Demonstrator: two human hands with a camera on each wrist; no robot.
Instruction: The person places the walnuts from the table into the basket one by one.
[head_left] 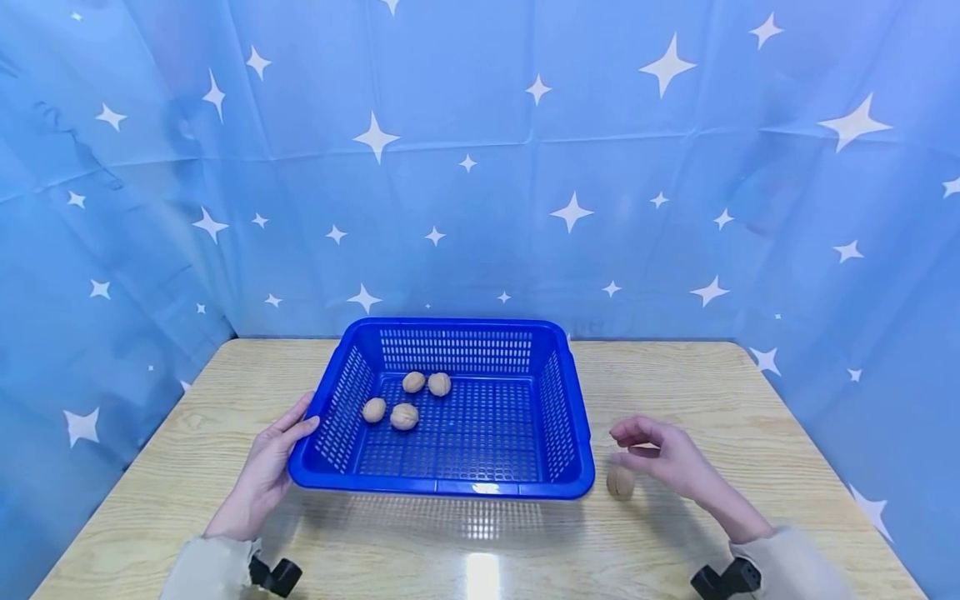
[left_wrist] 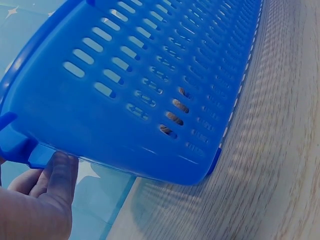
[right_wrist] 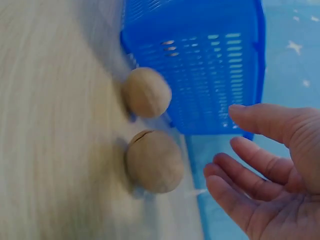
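A blue plastic basket [head_left: 441, 486] with slotted walls stands on the table, several walnuts [head_left: 405, 417] lying in its left half. My left hand [head_left: 267, 467] grips its left rim, thumb on top and fingers underneath; in the left wrist view the fingertips [left_wrist: 61, 167] press under the lip. Right of the basket, my right hand [head_left: 667, 457] hovers over a walnut [head_left: 620, 482] on the table, fingers loosely bent and holding nothing. The right wrist view shows two walnuts on the table: one nearer the basket [right_wrist: 147, 93] and a cracked one [right_wrist: 155, 161], both apart from the fingers.
The pale wooden table [head_left: 697, 375] ends at a blue curtain [head_left: 480, 208] with white stars, which also hangs along both sides. A bright light reflection lies on the tabletop in front of the basket. Each wrist wears a black strap-on device.
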